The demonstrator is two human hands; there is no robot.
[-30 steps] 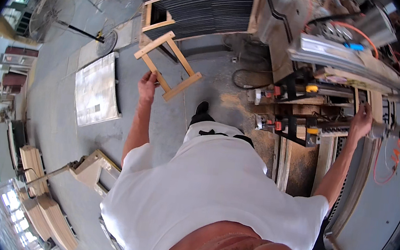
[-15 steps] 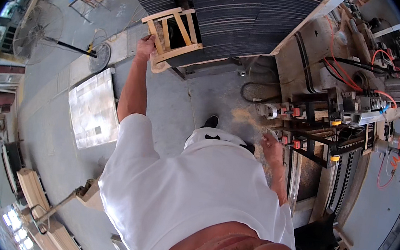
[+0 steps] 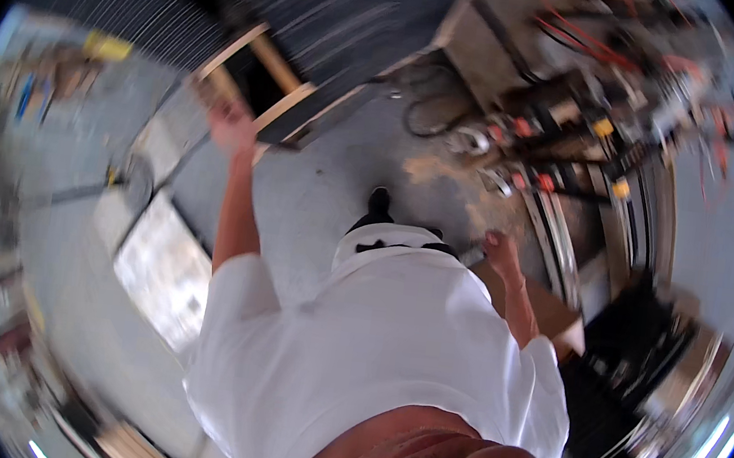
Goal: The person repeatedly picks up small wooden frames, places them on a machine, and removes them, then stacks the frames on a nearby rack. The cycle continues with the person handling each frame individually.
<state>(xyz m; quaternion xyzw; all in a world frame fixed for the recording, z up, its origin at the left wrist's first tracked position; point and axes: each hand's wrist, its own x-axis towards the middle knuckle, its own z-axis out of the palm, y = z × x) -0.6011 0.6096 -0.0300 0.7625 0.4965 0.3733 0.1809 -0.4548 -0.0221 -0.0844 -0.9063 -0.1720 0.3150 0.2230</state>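
Note:
Up and to the left, my left hand (image 3: 232, 126) is at the near left corner of a wooden frame (image 3: 283, 109), blurred by motion. Its fingers are smeared, so whether they grip the frame or only touch it does not show. The pale wooden frame sits at the near end of a large stack of dark sheets (image 3: 346, 18). My right hand (image 3: 501, 247) hangs low by my right side, near the machine, with its fingers curled in. Anything inside those fingers is hidden.
At right stands a machine with red and yellow parts, clamps (image 3: 531, 180) and orange hoses (image 3: 579, 40). Sawdust (image 3: 441, 172) lies on the floor before it. A pale flat sheet (image 3: 164, 274) lies on the floor at left, near a fan's round base (image 3: 139, 180).
My view has swung, so the stack, frame and machine all sit further left in the picture. My left hand, earlier sharply seen on the frame's edge, is now blurred beside it.

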